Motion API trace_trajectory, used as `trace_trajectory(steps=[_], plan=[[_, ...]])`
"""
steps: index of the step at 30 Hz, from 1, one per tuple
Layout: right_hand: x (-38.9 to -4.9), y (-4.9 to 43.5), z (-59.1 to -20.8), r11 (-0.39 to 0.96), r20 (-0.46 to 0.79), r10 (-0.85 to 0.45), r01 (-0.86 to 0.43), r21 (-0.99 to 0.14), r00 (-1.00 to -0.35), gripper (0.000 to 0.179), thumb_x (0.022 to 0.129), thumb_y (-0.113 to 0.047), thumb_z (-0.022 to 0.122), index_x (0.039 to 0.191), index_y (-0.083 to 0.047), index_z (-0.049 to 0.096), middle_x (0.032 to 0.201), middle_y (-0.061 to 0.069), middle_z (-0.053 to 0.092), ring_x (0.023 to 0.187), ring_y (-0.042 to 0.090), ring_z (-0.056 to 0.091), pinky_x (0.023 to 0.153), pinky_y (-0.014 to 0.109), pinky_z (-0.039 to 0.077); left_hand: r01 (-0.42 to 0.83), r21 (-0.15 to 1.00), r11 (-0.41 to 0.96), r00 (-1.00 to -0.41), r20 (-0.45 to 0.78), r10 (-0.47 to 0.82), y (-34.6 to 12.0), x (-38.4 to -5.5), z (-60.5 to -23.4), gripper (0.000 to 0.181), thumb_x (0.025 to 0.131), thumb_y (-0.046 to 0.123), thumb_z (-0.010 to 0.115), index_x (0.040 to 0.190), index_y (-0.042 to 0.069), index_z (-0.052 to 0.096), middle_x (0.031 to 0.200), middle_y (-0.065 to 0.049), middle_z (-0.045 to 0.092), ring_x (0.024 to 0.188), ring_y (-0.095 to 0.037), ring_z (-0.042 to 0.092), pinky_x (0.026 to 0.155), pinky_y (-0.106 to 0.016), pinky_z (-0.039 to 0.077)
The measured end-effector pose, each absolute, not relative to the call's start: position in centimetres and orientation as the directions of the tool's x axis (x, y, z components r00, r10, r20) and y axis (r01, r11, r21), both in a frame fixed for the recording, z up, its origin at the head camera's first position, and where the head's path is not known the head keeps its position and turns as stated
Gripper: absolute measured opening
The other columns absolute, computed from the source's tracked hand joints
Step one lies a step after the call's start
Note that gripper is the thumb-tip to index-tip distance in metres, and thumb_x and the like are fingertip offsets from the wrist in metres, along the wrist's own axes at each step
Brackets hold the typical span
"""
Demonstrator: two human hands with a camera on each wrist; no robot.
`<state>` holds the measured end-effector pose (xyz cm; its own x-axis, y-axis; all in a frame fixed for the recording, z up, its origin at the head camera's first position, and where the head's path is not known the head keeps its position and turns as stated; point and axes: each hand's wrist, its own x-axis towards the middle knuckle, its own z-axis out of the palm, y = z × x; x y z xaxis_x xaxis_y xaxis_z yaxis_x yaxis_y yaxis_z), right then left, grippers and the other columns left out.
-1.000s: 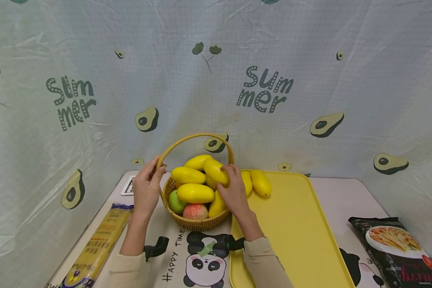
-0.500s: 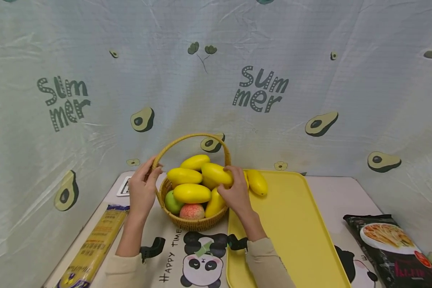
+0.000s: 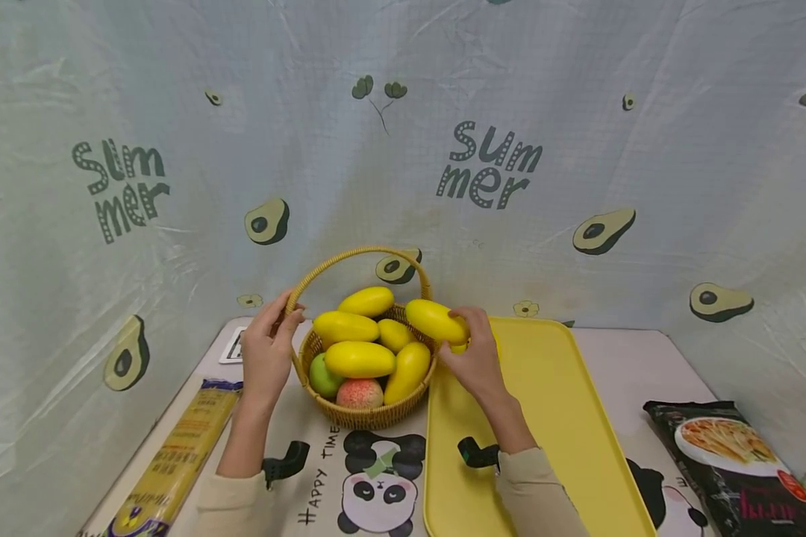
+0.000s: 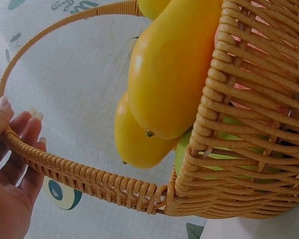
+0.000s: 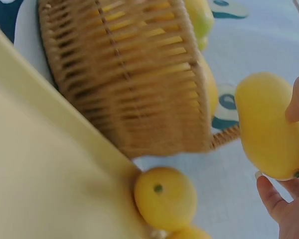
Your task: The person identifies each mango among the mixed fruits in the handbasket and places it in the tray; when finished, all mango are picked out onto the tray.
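Yellow fruit (image 3: 431, 321) aloft at the right side of the basket (image 3: 369, 420), tilted, its outer end lower!

—How's our hold?

—Right hand (image 3: 473, 358) spread as wide as the fruit, thumb on one side, fingers on the other. That skin looks smooth, so we'd keep the pinch firm about the middle.

—Watch the handle (image 3: 349, 257)! Its right foot is just beside our fruit; we can't tell whether they touch. We'd give arch and rim room.

—Our left hand (image 3: 269, 347) has the handle's far side, thumb and fingers loosely round it. Steady and light should do; a tug could tip the basket and roll that heaped fruit (image 3: 359, 360).

—And over on our right, the tray (image 3: 544, 432), more yellow fruits (image 5: 165, 204) by its edge. Any move near those wants a slow wrist, so nothing gets knocked.

—Black packet (image 3: 739, 462) lies well apart, no bother to our elbow.
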<state>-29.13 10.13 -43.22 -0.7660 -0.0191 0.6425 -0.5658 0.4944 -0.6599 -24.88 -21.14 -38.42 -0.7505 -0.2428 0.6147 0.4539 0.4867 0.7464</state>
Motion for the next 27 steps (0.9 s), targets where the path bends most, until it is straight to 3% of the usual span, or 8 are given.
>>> trace_trajectory(steps=[6,13,20,27], plan=[[-29.0,12.2,-42.6,0.491,0.64,0.0,-0.557,-0.669,-0.769,0.045,0.078,0.001,0.068,0.12,-0.009,0.058,0.122,0.011,0.054,0.1,0.022,0.051,0.077,0.037,0.047,0.455,0.749,0.483,-0.751,0.613,-0.244,-21.2,-24.8,-38.2,0.04,0.101,0.021,0.056,0.141,0.02,0.057,0.113,-0.009,0.068,0.093,0.008,0.059,0.085,-0.006,0.047],[-29.1,14.8,-42.3,0.453,0.589,0.087,-0.495,-0.741,-0.803,0.045,0.078,0.0,0.069,0.121,-0.009,0.058,0.123,0.01,0.054,0.108,0.021,0.051,0.089,0.041,0.048,0.454,0.754,0.474,-0.754,0.609,-0.246,-21.0,-24.7,-38.1,0.038,0.101,0.017,0.058,0.139,0.019,0.06,0.111,-0.01,0.068,0.091,0.006,0.058,0.083,-0.003,0.045],[-29.8,17.7,-43.6,0.456,0.53,0.207,-0.398,-0.796,-0.823,0.046,0.078,-0.003,0.068,0.122,-0.007,0.058,0.124,0.013,0.052,0.107,0.024,0.049,0.085,0.038,0.044,0.445,0.763,0.469,-0.759,0.599,-0.256,-21.1,-24.6,-38.4,0.038,0.101,0.02,0.057,0.139,0.021,0.059,0.111,-0.009,0.067,0.092,0.004,0.059,0.085,-0.004,0.047],[-30.4,20.2,-45.5,0.481,0.473,0.332,-0.285,-0.829,-0.816,0.046,0.079,-0.002,0.066,0.124,-0.007,0.057,0.128,0.014,0.049,0.11,0.027,0.048,0.092,0.041,0.041,0.461,0.744,0.483,-0.747,0.62,-0.242,-21.1,-24.7,-38.3,0.039,0.101,0.022,0.057,0.141,0.02,0.058,0.111,-0.01,0.068,0.092,0.007,0.059,0.085,-0.005,0.047]])
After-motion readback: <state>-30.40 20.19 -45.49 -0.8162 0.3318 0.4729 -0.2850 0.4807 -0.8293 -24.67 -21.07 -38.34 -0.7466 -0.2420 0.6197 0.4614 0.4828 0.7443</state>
